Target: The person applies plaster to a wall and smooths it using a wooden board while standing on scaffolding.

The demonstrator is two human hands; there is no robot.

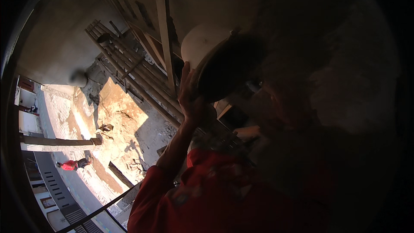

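Observation:
My left hand [189, 99] is raised at the end of a red-sleeved arm. Its fingers press against the edge of a dark, round, dish-like thing [228, 67], tilted on its side. Shadow hides the thing's exact kind. Behind its upper left edge shows a pale rounded surface [200, 43]; whether the two are one piece I cannot tell. Right of the dark thing, a dim brownish shape [284, 99] may be my right hand or arm, but the fingers are lost in darkness.
Bamboo poles [133, 67] and upright timbers [164, 30] stand against the wall. Below lies sunlit rubble and sand [123, 108]. A concrete post [60, 142] crosses at left. A person in red [71, 165] is out on the paved lane.

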